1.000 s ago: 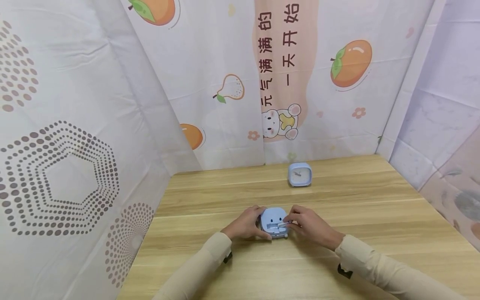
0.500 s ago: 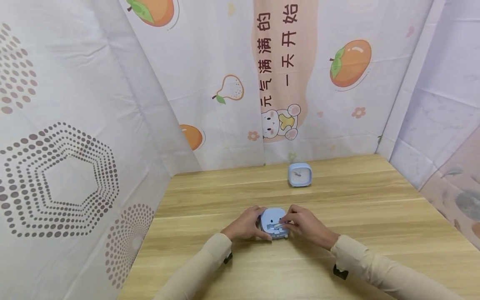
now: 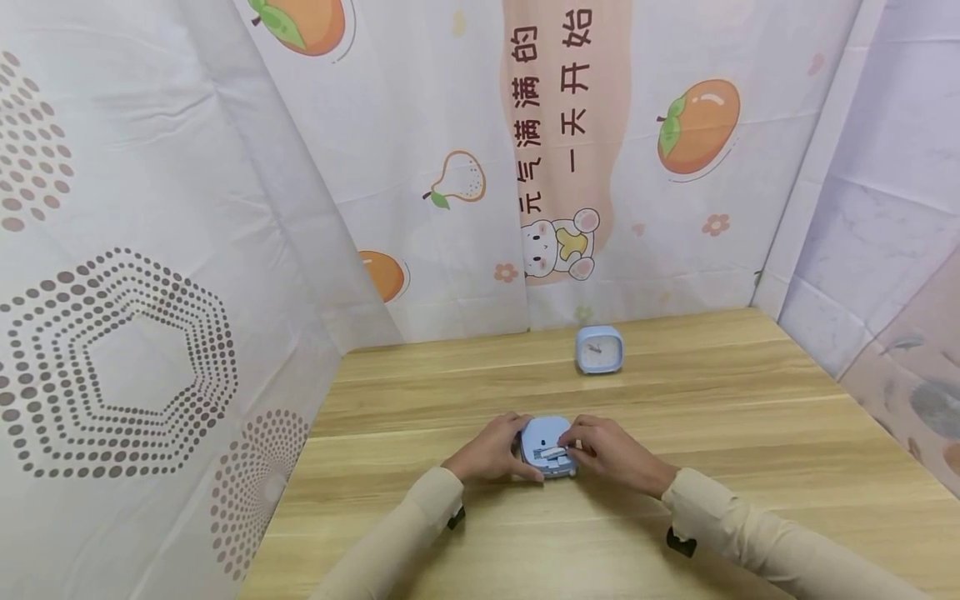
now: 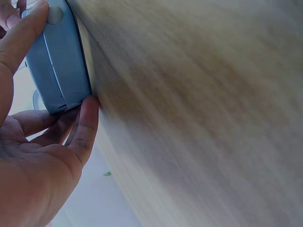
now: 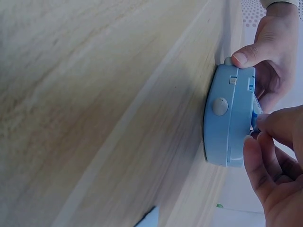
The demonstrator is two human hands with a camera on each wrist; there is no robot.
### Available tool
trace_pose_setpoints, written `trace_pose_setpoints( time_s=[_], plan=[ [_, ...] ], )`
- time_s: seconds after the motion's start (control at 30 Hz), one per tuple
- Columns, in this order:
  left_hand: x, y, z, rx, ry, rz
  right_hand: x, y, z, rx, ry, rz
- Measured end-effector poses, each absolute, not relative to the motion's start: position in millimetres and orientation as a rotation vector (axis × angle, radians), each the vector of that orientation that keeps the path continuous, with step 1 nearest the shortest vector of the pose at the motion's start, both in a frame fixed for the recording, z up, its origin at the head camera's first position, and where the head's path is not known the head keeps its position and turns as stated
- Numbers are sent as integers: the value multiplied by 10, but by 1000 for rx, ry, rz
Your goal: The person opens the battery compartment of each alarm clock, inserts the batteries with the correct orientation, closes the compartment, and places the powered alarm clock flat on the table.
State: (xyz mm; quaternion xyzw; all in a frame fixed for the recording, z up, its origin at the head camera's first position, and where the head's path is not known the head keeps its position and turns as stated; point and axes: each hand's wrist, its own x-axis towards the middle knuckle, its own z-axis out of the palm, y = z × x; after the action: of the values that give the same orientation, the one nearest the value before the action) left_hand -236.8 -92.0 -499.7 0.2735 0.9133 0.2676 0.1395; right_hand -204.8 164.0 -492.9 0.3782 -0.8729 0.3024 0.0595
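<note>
A light blue clock (image 3: pixel 546 429) lies back up on the wooden table, its battery compartment uncovered. My left hand (image 3: pixel 491 450) holds it by its left side, with the thumb along the near edge and the fingers round the far edge. In the left wrist view the left fingers reach under the clock's rim. A pale battery (image 3: pixel 553 452) lies at a slant over the compartment. My right hand (image 3: pixel 611 454) pinches the battery's right end between thumb and fingertips; in the right wrist view the battery (image 5: pixel 256 112) shows blue and is partly hidden behind those fingers.
Another light blue clock (image 3: pixel 600 350) stands upright farther back on the table (image 3: pixel 450 375). A light blue piece (image 5: pixel 150 218) with a dark edge shows at the bottom of the right wrist view. Printed curtains (image 3: pixel 450 100) hang behind and at both sides.
My right hand has moved slightly left, carrying the battery farther over the compartment, and the battery's tilt has changed. My left hand keeps its hold on the clock.
</note>
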Motion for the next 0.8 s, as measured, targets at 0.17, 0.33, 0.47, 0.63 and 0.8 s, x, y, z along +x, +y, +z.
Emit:
trace_pose_setpoints(
  time_s=[0.17, 0.33, 0.47, 0.63, 0.8],
  plan=[
    [-2371, -922, -5005, 798, 2651, 755, -2047, 1623, -4932, 1166, -2633, 906],
    [-2365, -922, -5007, 794, 2650, 745, -2047, 1612, -4934, 1166, -2630, 870],
    [-2362, -921, -5007, 783, 2650, 741, -2061, 1596, -4936, 1170, -2630, 835],
    [-2362, -919, -4999, 767, 2654, 743, -2082, 1566, -4924, 1165, -2627, 795],
    [-2366, -920, -4990, 775, 2660, 736, -2066, 1513, -4915, 1177, -2614, 729]
  ],
)
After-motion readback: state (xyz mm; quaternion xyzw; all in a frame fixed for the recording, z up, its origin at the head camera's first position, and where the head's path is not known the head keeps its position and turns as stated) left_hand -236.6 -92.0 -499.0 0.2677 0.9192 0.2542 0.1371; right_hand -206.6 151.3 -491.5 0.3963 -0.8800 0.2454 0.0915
